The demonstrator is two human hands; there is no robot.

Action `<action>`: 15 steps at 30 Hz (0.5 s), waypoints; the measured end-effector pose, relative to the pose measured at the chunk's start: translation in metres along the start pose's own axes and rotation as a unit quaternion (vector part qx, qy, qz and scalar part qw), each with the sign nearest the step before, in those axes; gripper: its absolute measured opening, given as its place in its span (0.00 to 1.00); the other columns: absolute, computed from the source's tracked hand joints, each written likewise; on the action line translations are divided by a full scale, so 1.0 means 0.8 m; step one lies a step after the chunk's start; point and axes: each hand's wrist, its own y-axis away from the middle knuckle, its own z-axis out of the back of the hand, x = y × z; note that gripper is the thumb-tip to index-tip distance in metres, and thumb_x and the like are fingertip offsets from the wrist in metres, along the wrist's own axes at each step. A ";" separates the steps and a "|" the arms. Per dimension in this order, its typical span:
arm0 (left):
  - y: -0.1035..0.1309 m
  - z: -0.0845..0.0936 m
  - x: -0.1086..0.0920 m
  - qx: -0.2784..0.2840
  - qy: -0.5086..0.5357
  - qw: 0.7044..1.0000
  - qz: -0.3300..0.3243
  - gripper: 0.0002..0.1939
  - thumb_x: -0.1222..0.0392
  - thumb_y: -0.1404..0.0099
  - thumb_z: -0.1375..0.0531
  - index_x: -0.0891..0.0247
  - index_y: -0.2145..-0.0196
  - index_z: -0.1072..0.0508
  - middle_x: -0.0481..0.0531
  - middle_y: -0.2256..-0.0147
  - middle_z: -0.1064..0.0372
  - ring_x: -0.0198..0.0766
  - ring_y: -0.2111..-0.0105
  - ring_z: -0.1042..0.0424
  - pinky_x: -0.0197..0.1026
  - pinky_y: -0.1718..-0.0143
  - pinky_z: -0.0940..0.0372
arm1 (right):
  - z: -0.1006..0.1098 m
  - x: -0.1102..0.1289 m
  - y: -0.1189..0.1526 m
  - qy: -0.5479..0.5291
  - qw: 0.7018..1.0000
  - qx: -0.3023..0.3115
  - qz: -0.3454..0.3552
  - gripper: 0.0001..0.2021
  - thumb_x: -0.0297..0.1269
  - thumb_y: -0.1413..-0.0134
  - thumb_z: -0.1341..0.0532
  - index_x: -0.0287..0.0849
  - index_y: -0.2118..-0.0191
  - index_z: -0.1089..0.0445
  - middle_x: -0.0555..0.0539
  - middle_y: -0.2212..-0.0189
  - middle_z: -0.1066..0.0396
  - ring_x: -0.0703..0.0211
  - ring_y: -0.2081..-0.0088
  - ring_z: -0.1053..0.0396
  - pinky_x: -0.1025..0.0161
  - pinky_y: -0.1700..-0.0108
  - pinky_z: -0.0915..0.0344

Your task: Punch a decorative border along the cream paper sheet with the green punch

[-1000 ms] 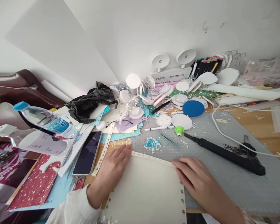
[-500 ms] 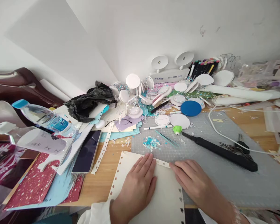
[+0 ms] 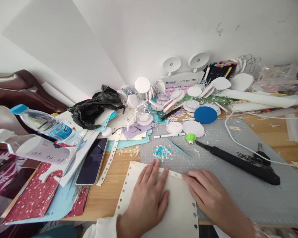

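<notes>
A cream sheet of paper (image 3: 175,201) with small star-shaped holes along its side edges lies at the table's front. Its far edge shows a narrow punched strip (image 3: 172,172), which seems folded over. My left hand (image 3: 147,195) rests flat on the sheet, fingers spread, fingertips reaching that strip. At the sheet's far right corner, my right hand (image 3: 208,191) has its fingers together on the end of the strip; its thumb is hidden. Just beyond the sheet sits a small pile of blue and white paper bits (image 3: 162,151), beside thin tweezers (image 3: 180,147).
A grey cutting mat (image 3: 228,201) carries a black long-handled tool (image 3: 245,165), keys (image 3: 262,158) and a white cable (image 3: 250,153). To the left lie a phone (image 3: 92,161), a loose punched strip (image 3: 109,158) and a water bottle (image 3: 47,124). White discs and a blue lid (image 3: 205,114) crowd the back.
The fingers of my left hand have spread wider on the sheet. My right hand stays at the corner, nearly unmoved. The view has shifted slightly.
</notes>
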 end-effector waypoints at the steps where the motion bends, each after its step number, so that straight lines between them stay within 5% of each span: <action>1: 0.000 0.000 0.000 0.000 -0.003 1.000 -0.001 0.29 0.58 0.31 0.48 0.65 0.34 0.47 0.66 0.33 0.56 0.56 0.33 0.54 0.58 0.40 0.39 | 0.000 0.000 -0.001 -0.001 1.000 0.004 -0.006 0.17 0.28 0.31 0.54 0.32 0.57 0.27 0.39 0.65 0.31 0.52 0.61 0.37 0.56 0.57 0.41; 7: 0.002 -0.003 0.000 -0.012 -0.035 0.999 -0.031 0.28 0.58 0.30 0.49 0.69 0.35 0.45 0.69 0.35 0.51 0.58 0.35 0.50 0.57 0.41 0.38 | -0.008 0.006 -0.017 0.015 0.999 0.039 0.002 0.19 0.30 0.30 0.57 0.32 0.51 0.30 0.38 0.61 0.31 0.50 0.60 0.36 0.54 0.56 0.41; 15: 0.004 -0.005 0.001 -0.024 -0.046 0.998 -0.039 0.29 0.61 0.32 0.48 0.75 0.36 0.45 0.68 0.36 0.47 0.57 0.37 0.45 0.55 0.42 0.36 | -0.015 0.012 -0.036 -0.025 0.998 0.054 0.030 0.18 0.26 0.31 0.57 0.34 0.57 0.28 0.41 0.67 0.31 0.53 0.64 0.36 0.57 0.61 0.39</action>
